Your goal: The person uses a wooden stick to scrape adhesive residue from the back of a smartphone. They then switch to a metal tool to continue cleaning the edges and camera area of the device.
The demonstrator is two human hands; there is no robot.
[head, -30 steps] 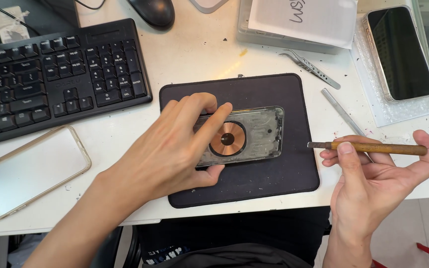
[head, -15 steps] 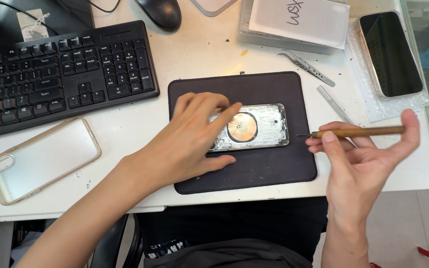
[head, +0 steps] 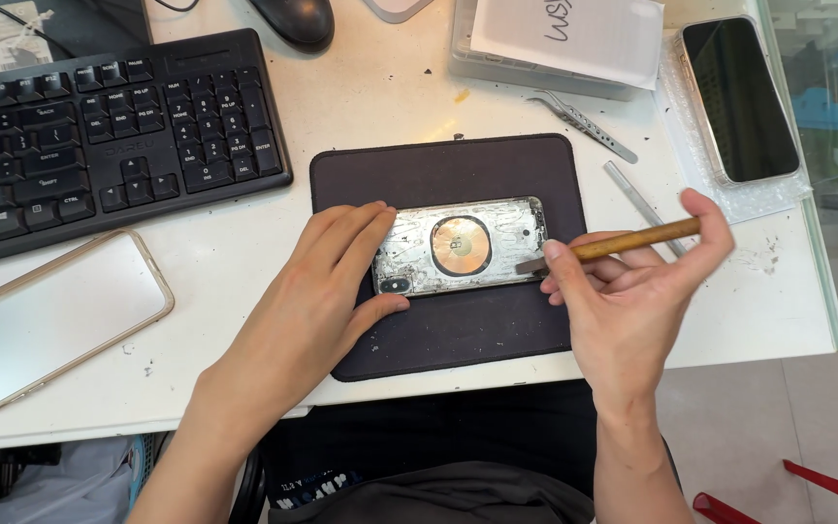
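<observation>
Head view: left hand (head: 317, 291) pins the stripped phone housing (head: 460, 246) on the dark mat (head: 458, 175); right hand (head: 632, 281), fingers closed on a wooden-handled scraper (head: 623, 243), has now brought its blade to the housing's right edge.

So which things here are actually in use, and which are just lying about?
In use: left hand steadying the phone shell on the mat; right hand holding the brown tool.

Lying about: keyboard, mouse, clear case, tweezers, phone, metal rod.
</observation>
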